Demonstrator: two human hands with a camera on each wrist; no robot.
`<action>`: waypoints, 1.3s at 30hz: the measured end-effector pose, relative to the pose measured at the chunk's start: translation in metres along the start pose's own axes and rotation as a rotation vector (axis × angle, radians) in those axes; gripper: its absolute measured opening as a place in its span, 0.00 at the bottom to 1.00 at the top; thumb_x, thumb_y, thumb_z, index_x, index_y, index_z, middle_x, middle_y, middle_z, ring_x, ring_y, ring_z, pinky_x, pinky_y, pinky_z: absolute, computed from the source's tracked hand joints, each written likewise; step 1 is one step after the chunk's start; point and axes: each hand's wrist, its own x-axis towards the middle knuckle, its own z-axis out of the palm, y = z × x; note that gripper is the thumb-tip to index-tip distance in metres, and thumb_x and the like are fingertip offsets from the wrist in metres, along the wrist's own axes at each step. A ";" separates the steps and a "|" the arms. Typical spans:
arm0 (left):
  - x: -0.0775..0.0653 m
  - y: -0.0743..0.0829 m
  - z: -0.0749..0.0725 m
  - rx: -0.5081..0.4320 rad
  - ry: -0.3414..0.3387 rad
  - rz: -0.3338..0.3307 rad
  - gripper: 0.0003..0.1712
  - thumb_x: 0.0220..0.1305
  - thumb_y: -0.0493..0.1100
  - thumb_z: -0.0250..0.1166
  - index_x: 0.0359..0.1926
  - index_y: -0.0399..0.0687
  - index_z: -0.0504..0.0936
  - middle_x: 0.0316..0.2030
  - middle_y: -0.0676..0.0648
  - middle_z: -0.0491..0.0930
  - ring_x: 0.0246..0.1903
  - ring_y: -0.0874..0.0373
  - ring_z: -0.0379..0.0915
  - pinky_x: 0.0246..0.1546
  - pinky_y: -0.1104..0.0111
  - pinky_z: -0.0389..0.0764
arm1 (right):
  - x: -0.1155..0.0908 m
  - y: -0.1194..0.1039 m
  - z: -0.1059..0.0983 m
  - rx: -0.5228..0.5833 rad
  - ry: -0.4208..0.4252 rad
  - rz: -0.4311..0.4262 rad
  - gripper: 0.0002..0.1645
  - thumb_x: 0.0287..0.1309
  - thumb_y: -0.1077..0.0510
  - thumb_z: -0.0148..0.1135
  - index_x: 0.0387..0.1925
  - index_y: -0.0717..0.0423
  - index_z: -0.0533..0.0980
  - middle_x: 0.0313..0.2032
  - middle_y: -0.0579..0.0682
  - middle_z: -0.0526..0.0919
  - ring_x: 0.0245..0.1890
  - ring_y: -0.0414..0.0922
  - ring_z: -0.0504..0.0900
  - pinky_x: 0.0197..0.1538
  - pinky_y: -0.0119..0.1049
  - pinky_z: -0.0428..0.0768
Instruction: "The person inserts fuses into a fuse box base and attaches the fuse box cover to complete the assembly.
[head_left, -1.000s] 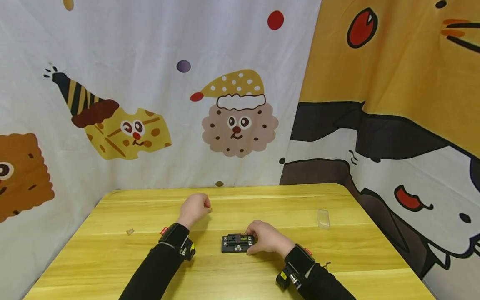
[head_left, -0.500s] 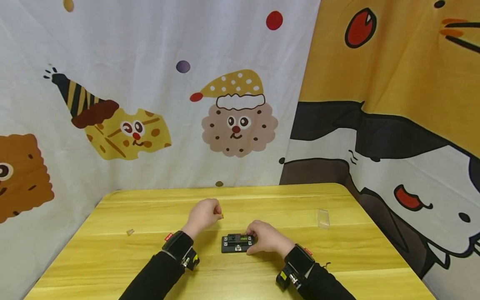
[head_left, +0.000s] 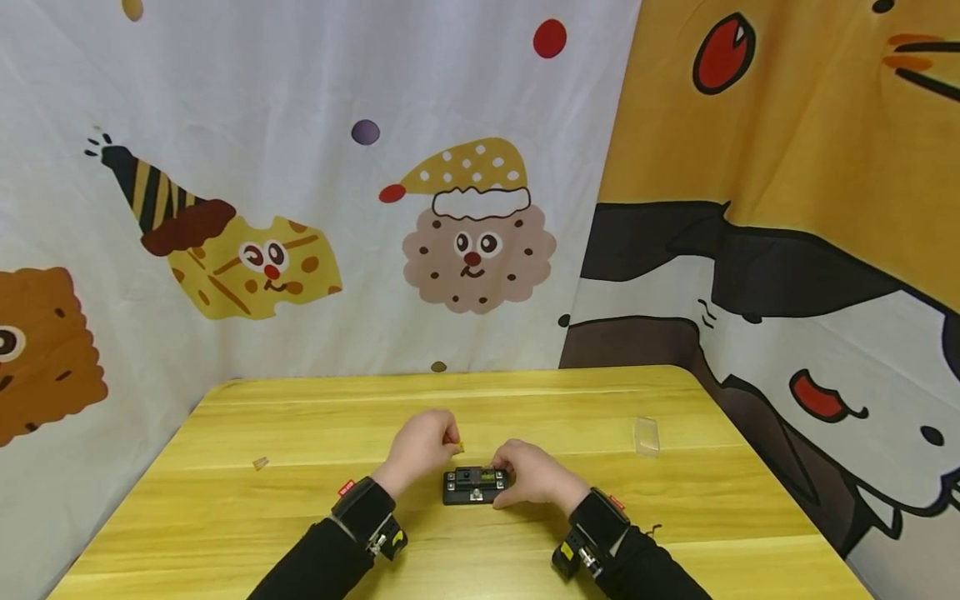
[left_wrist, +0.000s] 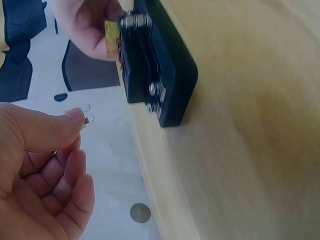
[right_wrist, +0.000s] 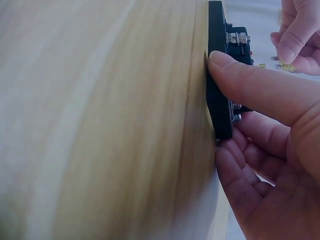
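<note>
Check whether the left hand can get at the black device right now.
Probably yes: the left hand is close to the black device, with nothing visible between them. The right hand holds only its right end, though the left is pinching a small piece.

This is a tabletop workspace screened off by cloth, though whether it stands in a home, an office or a workshop cannot be told. Straight ahead at twelve o'clock hangs a white curtain (head_left: 262, 67) printed with a cartoon cookie (head_left: 450, 279), a cartoon cheese (head_left: 251, 279) at eleven; an orange, black and white curtain (head_left: 675, 150) fills one to two o'clock, beyond a wood-grain table (head_left: 480, 554).
</note>
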 end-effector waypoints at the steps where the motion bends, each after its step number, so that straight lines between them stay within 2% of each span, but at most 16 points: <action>1: 0.000 0.001 0.001 0.002 -0.005 0.002 0.14 0.53 0.37 0.75 0.23 0.53 0.76 0.20 0.58 0.71 0.21 0.63 0.66 0.25 0.68 0.69 | 0.000 0.000 0.000 0.000 0.000 -0.003 0.26 0.37 0.55 0.84 0.39 0.55 0.78 0.36 0.45 0.75 0.36 0.42 0.74 0.43 0.37 0.75; 15: -0.007 0.007 0.013 0.049 -0.034 0.022 0.15 0.51 0.36 0.75 0.21 0.54 0.76 0.19 0.59 0.69 0.22 0.64 0.67 0.24 0.68 0.69 | 0.002 0.002 0.002 0.009 -0.007 0.008 0.26 0.36 0.55 0.84 0.38 0.54 0.78 0.36 0.45 0.75 0.35 0.43 0.75 0.42 0.38 0.75; 39: -0.010 0.007 0.022 0.138 -0.053 0.042 0.17 0.51 0.37 0.75 0.21 0.56 0.74 0.20 0.59 0.68 0.22 0.64 0.65 0.23 0.70 0.69 | 0.001 0.005 0.004 0.008 0.003 -0.007 0.27 0.36 0.55 0.84 0.39 0.54 0.78 0.36 0.45 0.75 0.35 0.42 0.75 0.43 0.37 0.75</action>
